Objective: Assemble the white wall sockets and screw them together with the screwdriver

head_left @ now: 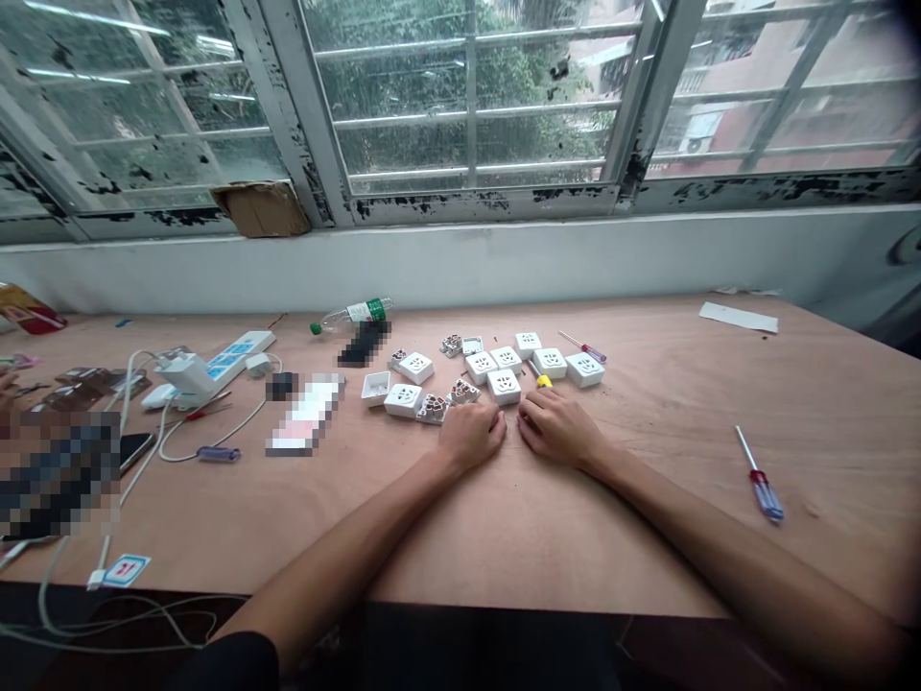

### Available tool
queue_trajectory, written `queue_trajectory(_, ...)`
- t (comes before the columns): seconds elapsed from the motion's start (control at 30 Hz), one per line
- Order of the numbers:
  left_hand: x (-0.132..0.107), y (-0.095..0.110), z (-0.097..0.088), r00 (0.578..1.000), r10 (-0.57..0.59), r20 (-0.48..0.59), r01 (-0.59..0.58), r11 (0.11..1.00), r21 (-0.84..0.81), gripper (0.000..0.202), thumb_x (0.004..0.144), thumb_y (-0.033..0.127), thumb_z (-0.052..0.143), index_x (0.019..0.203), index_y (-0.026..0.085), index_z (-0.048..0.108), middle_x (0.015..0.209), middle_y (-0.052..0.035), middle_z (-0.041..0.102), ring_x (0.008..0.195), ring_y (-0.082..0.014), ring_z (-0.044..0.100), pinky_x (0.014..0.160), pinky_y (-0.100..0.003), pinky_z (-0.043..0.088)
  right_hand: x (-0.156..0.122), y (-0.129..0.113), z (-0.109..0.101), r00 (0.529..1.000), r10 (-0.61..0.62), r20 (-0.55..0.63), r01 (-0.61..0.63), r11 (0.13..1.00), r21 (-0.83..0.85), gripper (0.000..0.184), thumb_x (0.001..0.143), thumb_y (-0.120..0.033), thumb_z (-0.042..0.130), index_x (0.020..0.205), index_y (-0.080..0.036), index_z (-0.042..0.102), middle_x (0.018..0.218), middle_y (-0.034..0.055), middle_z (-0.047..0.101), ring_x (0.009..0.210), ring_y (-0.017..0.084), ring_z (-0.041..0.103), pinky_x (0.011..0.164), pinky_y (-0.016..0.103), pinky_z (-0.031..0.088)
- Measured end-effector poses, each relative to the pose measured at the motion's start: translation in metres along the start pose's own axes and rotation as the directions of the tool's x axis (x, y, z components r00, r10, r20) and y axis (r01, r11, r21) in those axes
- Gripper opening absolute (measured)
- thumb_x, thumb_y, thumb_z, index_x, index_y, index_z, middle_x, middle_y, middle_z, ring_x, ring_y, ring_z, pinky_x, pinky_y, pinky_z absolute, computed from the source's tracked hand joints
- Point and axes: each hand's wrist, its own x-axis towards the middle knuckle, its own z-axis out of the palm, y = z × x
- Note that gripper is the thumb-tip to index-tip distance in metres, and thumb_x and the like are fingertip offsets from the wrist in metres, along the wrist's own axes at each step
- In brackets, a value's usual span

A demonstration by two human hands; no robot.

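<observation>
"I'm on the head camera. What do the hands have?"

"Nothing. I see the left hand (471, 434) and the right hand (557, 427) resting side by side on the plywood tabletop (619, 566), fingers curled in narrow and empty."

"What's closest to them?"

"A cluster of white square socket modules (504, 387) sits just ahead of both hands. An opened socket base with copper contacts (464, 392) lies just beyond the left fingers. A yellow-handled screwdriver (542, 380) lies among the modules, just beyond the right fingers, and I can't see either hand touching it."

"And further out?"

"I have a red-handled screwdriver (582, 346) past the cluster, and an empty white back box (375, 388) at its left end. A blue-handled screwdriver (765, 499) lies well off to the right. To the left, I see a plastic water bottle (352, 315) on its side and a white power strip (216, 363) with a charger (183, 372) plugged in. Some items there are too blurred for me to tell."
</observation>
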Motion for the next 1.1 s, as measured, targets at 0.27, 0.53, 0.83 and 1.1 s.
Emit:
queue_trajectory(0.27,0.001,0.001,-0.001,1.0,-0.012,0.026,0.011,1.0,0.024,0.036,0.097,0.035,0.04,0.079,0.018,0.066,0.08,-0.0084,0.072,0.071,-0.0224,0.069,0.062,-0.03,0.043,-0.001,0.001,0.002,1.0,0.01,0.008,-0.01,0.998,0.057,0.02,0.094,-0.02,0.045,0.079,-0.018,0.058,0.085,0.009,0.064,0.08,0.02,0.055,0.073,0.033,0.04)
queue_trajectory(0.53,0.001,0.0,-0.001,1.0,-0.011,0.028,0.011,1.0,0.008,0.032,0.097,0.035,0.041,0.083,0.018,0.064,0.079,-0.0077,0.072,0.071,-0.0227,0.069,0.062,-0.03,0.044,0.0,-0.001,0.001,0.999,0.029,0.015,-0.03,0.998,0.057,0.02,0.095,-0.02,0.046,0.08,-0.018,0.059,0.087,0.0098,0.065,0.081,0.021,0.056,0.073,0.033,0.042)
queue_trajectory(0.83,0.0,0.0,0.002,0.994,-0.026,-0.107,0.016,0.995,-0.095,0.02,0.095,0.029,0.047,0.084,0.019,0.059,0.08,-0.0048,0.068,0.072,-0.0197,0.064,0.065,-0.029,0.046,-0.001,-0.001,0.002,0.999,0.044,0.023,-0.045,0.998,0.044,0.019,0.095,-0.021,0.047,0.082,-0.017,0.061,0.088,0.01,0.065,0.082,0.022,0.058,0.073,0.033,0.045)
queue_trajectory(1.1,0.0,-0.002,0.005,0.908,-0.189,-0.375,0.174,0.982,-0.075,0.037,0.084,0.011,0.053,0.12,0.019,0.051,0.128,-0.0132,0.058,0.122,-0.032,0.05,0.108,-0.055,0.034,0.001,-0.018,-0.003,0.993,-0.074,-0.089,0.089,0.979,0.182,0.029,0.095,-0.024,0.047,0.118,-0.015,0.061,0.125,0.0156,0.063,0.117,0.029,0.055,0.097,0.047,0.047)
